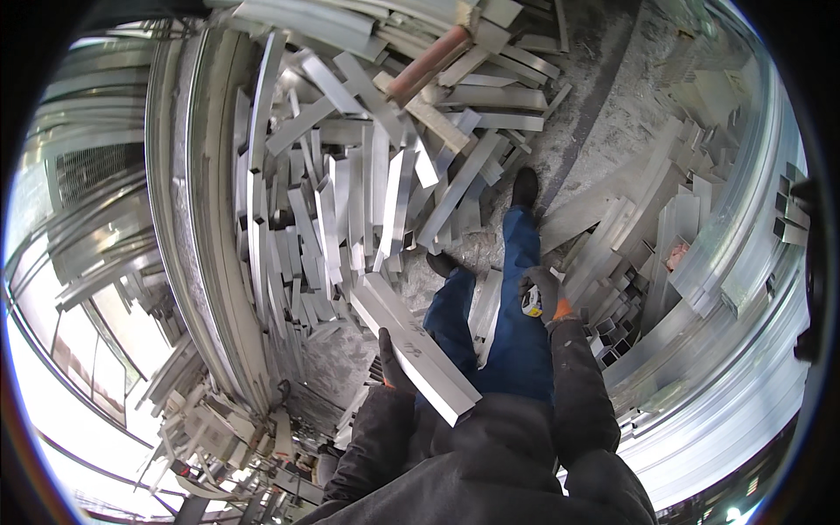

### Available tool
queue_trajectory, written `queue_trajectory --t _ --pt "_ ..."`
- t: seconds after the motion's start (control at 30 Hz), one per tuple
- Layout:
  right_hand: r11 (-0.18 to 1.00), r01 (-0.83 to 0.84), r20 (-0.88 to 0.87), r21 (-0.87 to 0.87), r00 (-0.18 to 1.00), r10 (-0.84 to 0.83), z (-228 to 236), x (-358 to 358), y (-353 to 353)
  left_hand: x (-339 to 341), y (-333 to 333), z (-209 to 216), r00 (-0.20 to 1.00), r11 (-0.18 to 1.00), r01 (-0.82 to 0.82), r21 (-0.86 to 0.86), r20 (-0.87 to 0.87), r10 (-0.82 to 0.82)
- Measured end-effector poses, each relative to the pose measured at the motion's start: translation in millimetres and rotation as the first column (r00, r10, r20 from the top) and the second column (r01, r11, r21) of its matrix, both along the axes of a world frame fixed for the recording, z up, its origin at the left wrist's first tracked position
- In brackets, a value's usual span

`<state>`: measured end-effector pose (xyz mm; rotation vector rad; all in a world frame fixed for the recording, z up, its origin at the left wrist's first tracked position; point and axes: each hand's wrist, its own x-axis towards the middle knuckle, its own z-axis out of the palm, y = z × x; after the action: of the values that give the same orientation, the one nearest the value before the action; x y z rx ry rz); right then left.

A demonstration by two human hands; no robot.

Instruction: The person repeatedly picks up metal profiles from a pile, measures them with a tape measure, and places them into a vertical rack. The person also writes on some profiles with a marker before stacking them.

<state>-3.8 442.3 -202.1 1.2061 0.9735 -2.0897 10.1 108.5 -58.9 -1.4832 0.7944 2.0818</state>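
My left hand (393, 361), in a dark glove, grips a short silver metal profile (413, 348) with faint marks on its face. The piece lies slantwise in front of my body, its near end close to my waist. Over my right thigh, my gloved right hand (544, 293) is closed around a tape measure (531, 301) with a yellow and silver case. An orange cuff shows at that wrist. The fingers under the profile are mostly hidden.
A large heap of loose metal offcuts (350, 192) covers the floor ahead and left, with a reddish tube (429, 66) on top. Long profiles (206, 201) run along the left. More stacked lengths (735, 254) and hollow square tubes (617, 337) lie at right.
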Motion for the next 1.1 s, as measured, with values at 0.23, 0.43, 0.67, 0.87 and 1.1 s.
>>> queue_trajectory --t 0.23,0.43,0.67,0.87,1.1 --pt "0.98 -0.187 0.089 -0.064 0.977 0.192 4 16 -74 38 -41 15 0.984 0.986 -0.169 0.006 -0.052 0.169" --pt "0.968 -0.205 0.141 -0.145 0.964 0.225 6 26 -100 60 -59 17 0.972 0.972 -0.228 0.053 -0.054 0.231" --pt "0.929 -0.33 -0.17 -0.169 0.938 0.302 -12 66 -86 85 -103 -32 0.953 0.987 -0.158 -0.029 -0.264 0.145" --pt "0.996 -0.038 -0.214 -0.079 0.977 0.02 45 74 -67 29 -97 -22 0.875 0.995 0.097 0.039 -0.48 -0.067" --pt "0.95 -0.028 -0.342 0.31 0.929 0.139 115 57 -6 -64 1 23 0.869 0.968 0.236 -0.081 -0.428 -0.248"
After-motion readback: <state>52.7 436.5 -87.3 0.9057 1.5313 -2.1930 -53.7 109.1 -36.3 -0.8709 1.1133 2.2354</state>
